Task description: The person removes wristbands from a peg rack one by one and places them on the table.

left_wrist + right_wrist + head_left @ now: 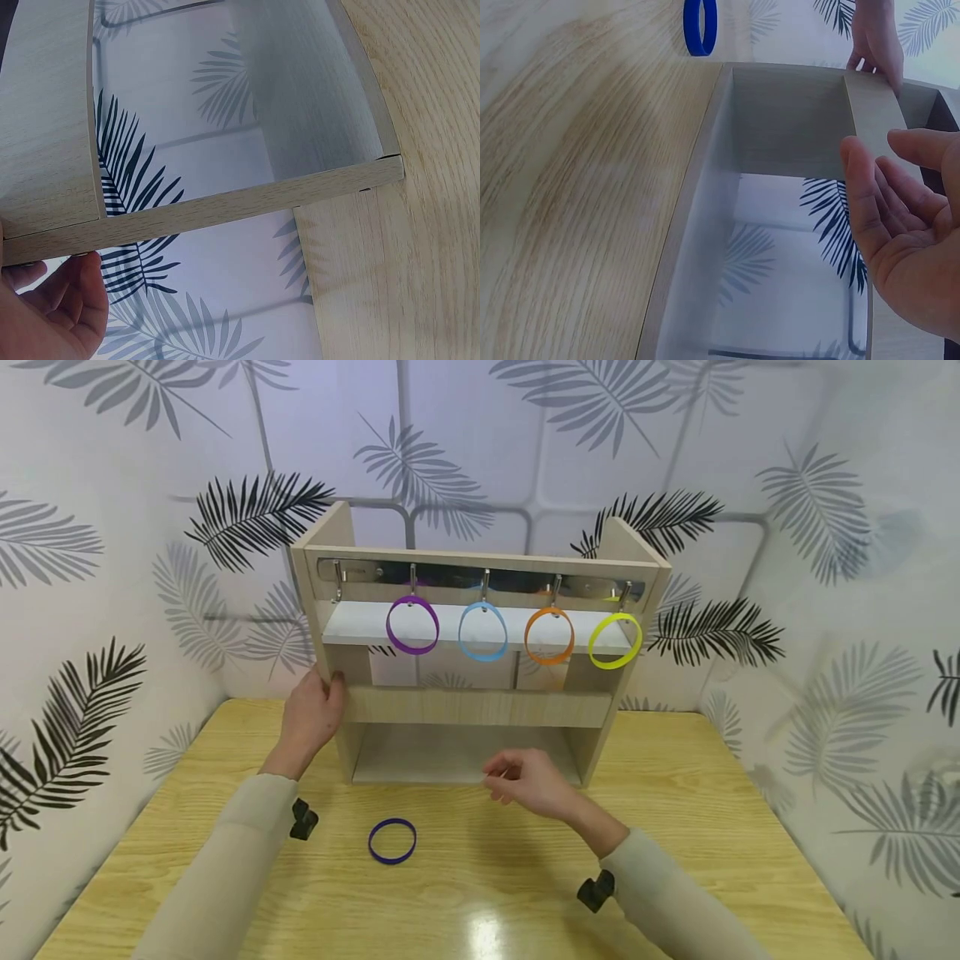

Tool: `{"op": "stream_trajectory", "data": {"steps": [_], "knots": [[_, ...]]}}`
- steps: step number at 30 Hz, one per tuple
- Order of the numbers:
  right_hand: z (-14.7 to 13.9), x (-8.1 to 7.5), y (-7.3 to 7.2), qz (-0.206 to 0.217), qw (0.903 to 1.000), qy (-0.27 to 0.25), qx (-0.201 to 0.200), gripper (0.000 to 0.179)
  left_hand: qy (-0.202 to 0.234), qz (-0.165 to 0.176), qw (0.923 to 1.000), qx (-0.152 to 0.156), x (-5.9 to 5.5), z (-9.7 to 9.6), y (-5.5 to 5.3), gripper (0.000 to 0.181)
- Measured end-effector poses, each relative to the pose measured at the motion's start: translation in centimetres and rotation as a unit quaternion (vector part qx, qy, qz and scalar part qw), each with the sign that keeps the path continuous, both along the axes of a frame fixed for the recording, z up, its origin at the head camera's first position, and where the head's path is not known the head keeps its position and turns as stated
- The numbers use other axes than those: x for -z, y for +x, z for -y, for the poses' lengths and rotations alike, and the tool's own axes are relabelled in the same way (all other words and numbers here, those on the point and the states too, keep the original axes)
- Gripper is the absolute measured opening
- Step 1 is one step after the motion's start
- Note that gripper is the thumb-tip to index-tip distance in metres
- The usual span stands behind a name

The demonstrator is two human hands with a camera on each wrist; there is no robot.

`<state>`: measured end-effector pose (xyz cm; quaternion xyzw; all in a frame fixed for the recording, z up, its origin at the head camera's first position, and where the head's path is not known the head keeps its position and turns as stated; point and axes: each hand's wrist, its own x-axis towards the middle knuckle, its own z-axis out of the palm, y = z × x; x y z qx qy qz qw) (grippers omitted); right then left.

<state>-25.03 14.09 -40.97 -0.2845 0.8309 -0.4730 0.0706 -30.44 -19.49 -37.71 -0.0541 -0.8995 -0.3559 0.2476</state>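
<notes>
A light wooden shelf rack point(480, 706) stands on the table, with a metal hook rail point(517, 580) along its upper front. From the rail's hooks hang a purple wristband point(412, 652), a light blue wristband point(483, 657), an orange one and a yellow wristband point(615, 663); the leftmost hook is bare. A dark blue wristband point(392, 860) lies flat on the table. My left hand point(310, 714) grips the rack's left side panel at its front edge. In front of the rack's lower shelf hovers my right hand point(536, 785), fingers loosely bent, holding nothing.
The yellowish wood table point(675, 843) extends on both sides of the rack. Behind and beside it rise walls with a leaf pattern point(840, 610). Each wrist carries a small black device point(596, 891).
</notes>
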Motion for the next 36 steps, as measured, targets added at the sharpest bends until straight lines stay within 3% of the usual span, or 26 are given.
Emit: {"op": "stream_trajectory", "data": {"steps": [14, 22, 27, 30, 33, 36], "knots": [[-0.7, -2.3, -1.0, -0.010, 0.9996, -0.008, 0.027, 0.018, -0.002, 0.000, 1.0000, 0.002, 0.2, 0.2, -0.2, 0.050], [1.0, -5.8, -2.1, -0.040, 0.9984, -0.017, 0.035, 0.022, -0.001, 0.004, 1.0000, 0.002, 0.1, 0.1, -0.1, 0.051], [2.9, -9.6, -0.9, -0.059, 0.9974, -0.017, 0.039, 0.021, 0.001, 0.008, 0.9999, 0.007, 0.0, 0.1, 0.0, 0.051], [3.6, -10.6, -1.2, -0.081, 0.9960, -0.021, 0.032, 0.021, 0.001, 0.009, 0.9999, 0.008, 0.0, 0.1, 0.0, 0.051], [4.2, -10.6, -2.5, -0.108, 0.9936, -0.017, 0.029, 0.021, 0.002, 0.008, 0.9999, 0.008, -0.1, 0.1, 0.1, 0.051], [5.0, -11.8, -2.4, -0.133, 0.9905, -0.013, 0.033, 0.019, 0.002, 0.001, 1.0000, 0.009, -0.1, 0.2, 0.1, 0.049]]}}
